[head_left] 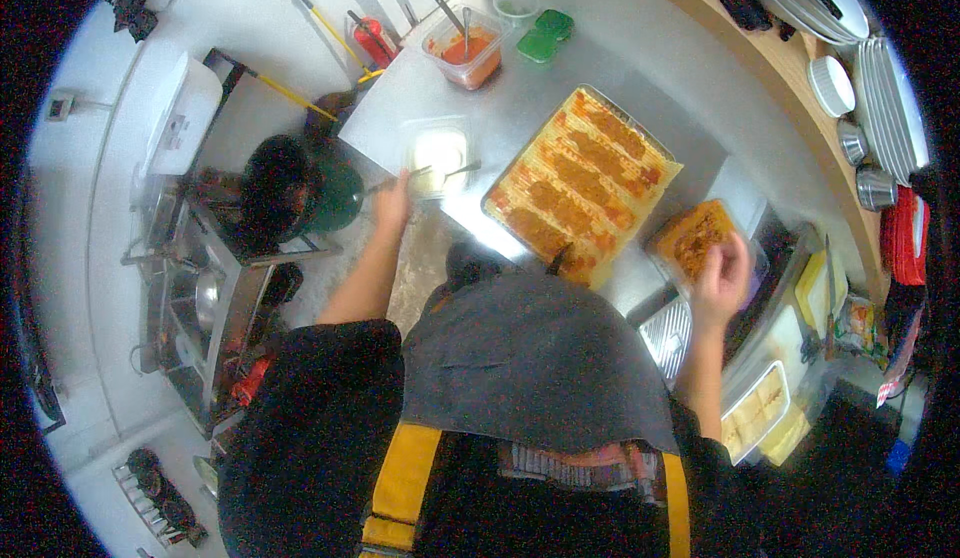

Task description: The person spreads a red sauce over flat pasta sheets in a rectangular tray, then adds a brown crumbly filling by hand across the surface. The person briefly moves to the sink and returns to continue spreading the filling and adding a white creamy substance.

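A large rectangular tray (487,201) lies across the steel table, lined with yellowish sheets. Rows of brown minced filling (592,182) and orange sauce cover the sheets. To its left is a clear plastic container of white cream (440,153). At that container's near-left corner, my left hand (393,201) seems closed around a thin, dark-handled utensil (379,187); blur hides the exact grip. My right hand (722,276) is over the near-right side of a container of brown minced filling (694,237). Its fingers are curled together, and what they hold, if anything, is hidden.
At the table's far end stand a tub of red sauce (466,53) with utensils and a green lid (546,36). Stacked plates (890,108) line the right shelf. Nearer are a grater (666,338) and a tray of pale sheets (756,410). Cooking equipment (215,298) stands left.
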Available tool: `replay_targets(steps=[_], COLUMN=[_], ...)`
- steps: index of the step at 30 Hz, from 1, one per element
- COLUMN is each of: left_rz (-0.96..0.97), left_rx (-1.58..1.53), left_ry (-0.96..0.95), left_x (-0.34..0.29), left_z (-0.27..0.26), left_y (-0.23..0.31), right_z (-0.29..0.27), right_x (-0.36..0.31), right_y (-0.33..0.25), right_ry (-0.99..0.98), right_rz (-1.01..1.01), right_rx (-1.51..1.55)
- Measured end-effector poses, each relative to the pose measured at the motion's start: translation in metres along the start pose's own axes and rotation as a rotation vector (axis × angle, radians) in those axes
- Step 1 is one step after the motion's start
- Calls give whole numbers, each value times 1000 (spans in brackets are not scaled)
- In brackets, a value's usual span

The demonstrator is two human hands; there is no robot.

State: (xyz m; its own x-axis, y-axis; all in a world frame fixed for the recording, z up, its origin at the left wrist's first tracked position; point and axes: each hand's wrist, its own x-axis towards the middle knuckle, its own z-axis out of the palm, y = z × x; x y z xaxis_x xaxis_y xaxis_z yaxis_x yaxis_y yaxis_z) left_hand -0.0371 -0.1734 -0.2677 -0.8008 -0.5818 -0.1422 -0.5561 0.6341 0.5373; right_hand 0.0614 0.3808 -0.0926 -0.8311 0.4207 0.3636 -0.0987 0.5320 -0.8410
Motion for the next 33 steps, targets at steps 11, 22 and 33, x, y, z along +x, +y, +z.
replay_targets(steps=[11, 22, 33], left_rz=[763, 630, 615], left_rx=[-21, -234, -212], left_ry=[-268, -500, -602], left_x=[61, 143, 130], left_z=[-49, -12, -12], left_y=[70, 53, 53], right_z=[179, 385, 383], right_x=[-39, -58, -80], right_y=[-70, -59, -63], right_ry=[-924, -785, -675], right_rz=[-53, 427, 805], right_rx=[-365, -181, 219])
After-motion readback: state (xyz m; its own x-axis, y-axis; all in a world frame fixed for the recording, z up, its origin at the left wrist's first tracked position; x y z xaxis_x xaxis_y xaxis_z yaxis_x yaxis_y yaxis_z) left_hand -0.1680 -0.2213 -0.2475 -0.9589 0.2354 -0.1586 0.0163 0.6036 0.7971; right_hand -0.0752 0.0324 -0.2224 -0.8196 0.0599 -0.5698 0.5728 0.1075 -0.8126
